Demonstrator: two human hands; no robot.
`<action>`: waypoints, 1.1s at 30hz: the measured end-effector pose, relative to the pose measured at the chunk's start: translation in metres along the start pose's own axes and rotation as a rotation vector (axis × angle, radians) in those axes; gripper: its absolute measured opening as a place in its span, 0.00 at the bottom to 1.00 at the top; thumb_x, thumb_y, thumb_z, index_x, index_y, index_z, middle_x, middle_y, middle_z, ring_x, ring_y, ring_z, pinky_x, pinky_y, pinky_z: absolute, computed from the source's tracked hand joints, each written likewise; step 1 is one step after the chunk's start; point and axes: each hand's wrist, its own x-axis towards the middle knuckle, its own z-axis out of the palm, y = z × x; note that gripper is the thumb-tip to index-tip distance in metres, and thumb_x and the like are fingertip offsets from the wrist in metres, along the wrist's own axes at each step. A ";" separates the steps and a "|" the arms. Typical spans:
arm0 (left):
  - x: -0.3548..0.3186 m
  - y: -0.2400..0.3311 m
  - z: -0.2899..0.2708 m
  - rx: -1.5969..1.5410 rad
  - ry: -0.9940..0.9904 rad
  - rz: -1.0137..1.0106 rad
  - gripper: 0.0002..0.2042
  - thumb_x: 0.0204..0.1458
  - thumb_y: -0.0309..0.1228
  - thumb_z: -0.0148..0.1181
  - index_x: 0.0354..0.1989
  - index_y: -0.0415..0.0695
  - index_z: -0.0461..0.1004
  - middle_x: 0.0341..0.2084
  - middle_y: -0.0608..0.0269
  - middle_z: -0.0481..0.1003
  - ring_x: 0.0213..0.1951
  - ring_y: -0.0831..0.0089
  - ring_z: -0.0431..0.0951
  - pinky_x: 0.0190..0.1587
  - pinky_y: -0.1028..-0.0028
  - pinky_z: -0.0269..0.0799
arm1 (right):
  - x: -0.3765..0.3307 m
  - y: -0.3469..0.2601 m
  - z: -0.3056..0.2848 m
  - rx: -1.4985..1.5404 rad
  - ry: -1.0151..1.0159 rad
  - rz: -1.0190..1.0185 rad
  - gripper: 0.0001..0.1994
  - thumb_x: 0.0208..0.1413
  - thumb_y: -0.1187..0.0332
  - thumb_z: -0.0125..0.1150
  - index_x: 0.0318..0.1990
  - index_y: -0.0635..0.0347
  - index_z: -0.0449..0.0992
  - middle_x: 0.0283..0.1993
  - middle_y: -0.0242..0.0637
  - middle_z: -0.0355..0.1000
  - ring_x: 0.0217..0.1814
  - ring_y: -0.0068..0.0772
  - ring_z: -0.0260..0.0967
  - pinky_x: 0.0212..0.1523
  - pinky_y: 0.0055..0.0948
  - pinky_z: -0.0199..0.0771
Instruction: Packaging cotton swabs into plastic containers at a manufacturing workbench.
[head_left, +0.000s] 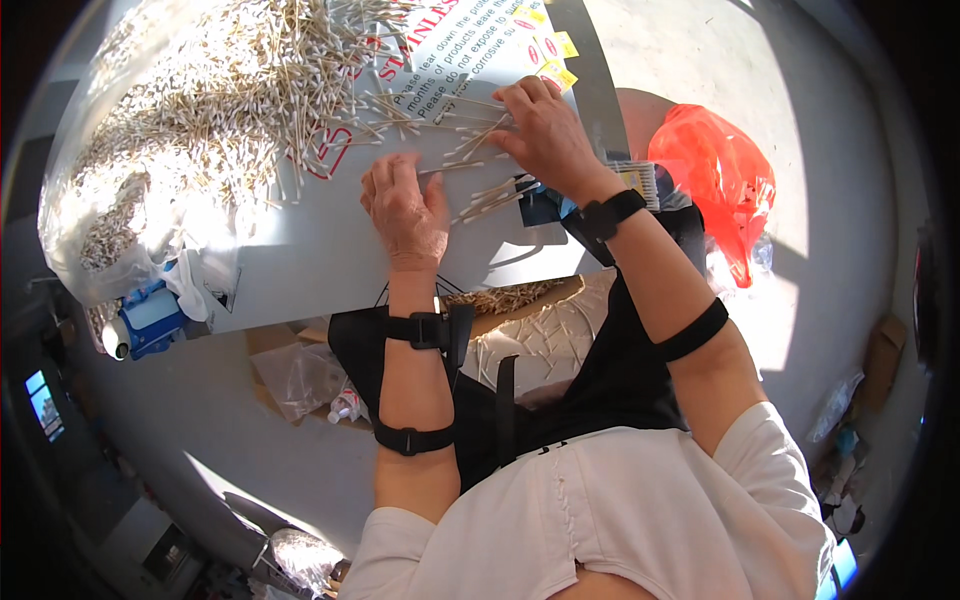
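Note:
Over the sheet-covered table (330,270), my left hand (405,212) rests palm down with its thumb held apart from the fingers. A cotton swab (462,165) lies just to the right of its fingertips. Farther right, my right hand (545,135) has its fingers bent round the ends of several thin cotton swabs (482,104) that point left; their exact grip is partly hidden. Loose swabs (490,203) lie between my hands, some by a dark blue box-like thing (540,207) under my right wrist. A large heap of cotton swabs (225,90) covers the table's far left.
A clear plastic bag (60,200) surrounds the heap's left side. A blue-and-white container (148,320) sits at the near left corner. Packed swabs (637,180) stand right of my wrist, near a red plastic bag (712,175). Below the table edge, an open cardboard box (545,300) holds more swabs.

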 end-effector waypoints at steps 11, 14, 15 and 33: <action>-0.008 0.021 0.011 -0.143 -0.120 0.146 0.13 0.42 0.21 0.63 0.38 0.44 0.75 0.39 0.59 0.71 0.45 0.55 0.70 0.51 0.61 0.63 | -0.007 0.003 0.003 0.102 -0.128 -0.043 0.03 0.49 0.70 0.64 0.30 0.55 0.75 0.36 0.33 0.69 0.46 0.43 0.69 0.45 0.37 0.71; -0.001 0.032 0.010 -0.200 0.068 0.098 0.14 0.41 0.18 0.62 0.39 0.43 0.77 0.41 0.60 0.71 0.46 0.54 0.69 0.53 0.60 0.62 | -0.011 0.005 0.000 0.165 -0.124 -0.085 0.04 0.49 0.70 0.65 0.29 0.56 0.75 0.37 0.33 0.69 0.46 0.42 0.69 0.45 0.37 0.70; 0.002 0.029 0.010 -0.131 0.047 0.092 0.15 0.41 0.18 0.61 0.40 0.44 0.78 0.42 0.61 0.71 0.48 0.54 0.68 0.54 0.60 0.62 | -0.011 0.005 -0.001 0.171 -0.117 -0.104 0.04 0.48 0.70 0.65 0.29 0.56 0.75 0.37 0.33 0.69 0.46 0.41 0.69 0.45 0.37 0.71; 0.048 -0.001 0.010 0.142 -0.136 0.130 0.06 0.44 0.23 0.63 0.31 0.47 0.77 0.38 0.66 0.71 0.49 0.59 0.65 0.53 0.58 0.60 | -0.026 -0.003 -0.004 0.188 -0.080 -0.049 0.04 0.45 0.72 0.65 0.29 0.55 0.76 0.36 0.34 0.69 0.45 0.43 0.69 0.45 0.38 0.71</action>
